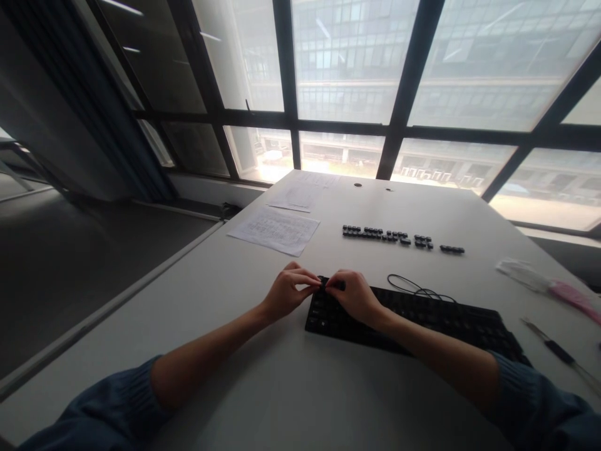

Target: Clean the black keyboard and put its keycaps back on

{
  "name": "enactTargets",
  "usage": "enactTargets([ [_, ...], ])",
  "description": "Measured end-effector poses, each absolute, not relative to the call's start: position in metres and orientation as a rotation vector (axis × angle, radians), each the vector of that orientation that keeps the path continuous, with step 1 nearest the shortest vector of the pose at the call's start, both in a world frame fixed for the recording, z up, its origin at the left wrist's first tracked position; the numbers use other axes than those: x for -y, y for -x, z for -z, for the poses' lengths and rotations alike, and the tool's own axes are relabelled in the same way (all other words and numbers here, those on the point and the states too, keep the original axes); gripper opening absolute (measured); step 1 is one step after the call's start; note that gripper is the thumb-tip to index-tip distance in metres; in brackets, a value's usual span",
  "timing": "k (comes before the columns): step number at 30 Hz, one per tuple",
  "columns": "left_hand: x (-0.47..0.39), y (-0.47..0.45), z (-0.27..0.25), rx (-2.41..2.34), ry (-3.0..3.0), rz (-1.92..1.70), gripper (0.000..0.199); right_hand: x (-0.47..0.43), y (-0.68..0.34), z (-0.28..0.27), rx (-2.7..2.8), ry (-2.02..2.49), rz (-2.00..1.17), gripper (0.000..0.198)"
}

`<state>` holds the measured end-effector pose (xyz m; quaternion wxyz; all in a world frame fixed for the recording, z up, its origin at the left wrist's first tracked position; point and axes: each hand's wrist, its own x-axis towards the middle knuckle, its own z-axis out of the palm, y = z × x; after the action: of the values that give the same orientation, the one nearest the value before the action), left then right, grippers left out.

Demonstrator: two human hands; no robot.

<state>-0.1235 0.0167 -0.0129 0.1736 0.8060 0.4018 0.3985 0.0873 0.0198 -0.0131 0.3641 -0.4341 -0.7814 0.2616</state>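
A black keyboard [422,310] lies at a slant on the white table, with its left end in front of me. At its upper left corner, my left hand [290,291] is closed in a pinch, thumb and forefinger meeting on a small black keycap [323,282]. From the other side my right hand [354,295] pinches the same spot, its wrist over the keys. The fingertips hide most of the keycap. Loose black keycaps [375,233] sit in rows on the table beyond the keyboard.
Behind the keyboard its cable [417,288] lies looped. Printed sheets [277,230] rest at the left. On the right are a thin tool with a dark handle [558,351] and a pink and clear item [570,297]. Windows [347,62] stand past the table's far edge.
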Motion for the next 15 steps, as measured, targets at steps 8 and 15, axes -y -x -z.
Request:
enactTargets([
  [8, -0.015, 0.125, 0.016, -1.126, -2.397, -1.126, 0.01, -0.018, -0.088, 0.018, 2.03, 1.103, -0.61, 0.01],
  [15, -0.018, 0.127, 0.024, -1.085, -2.486, -1.125, 0.012, -0.015, -0.088, 0.018, 2.034, 1.102, -0.592, 0.01],
])
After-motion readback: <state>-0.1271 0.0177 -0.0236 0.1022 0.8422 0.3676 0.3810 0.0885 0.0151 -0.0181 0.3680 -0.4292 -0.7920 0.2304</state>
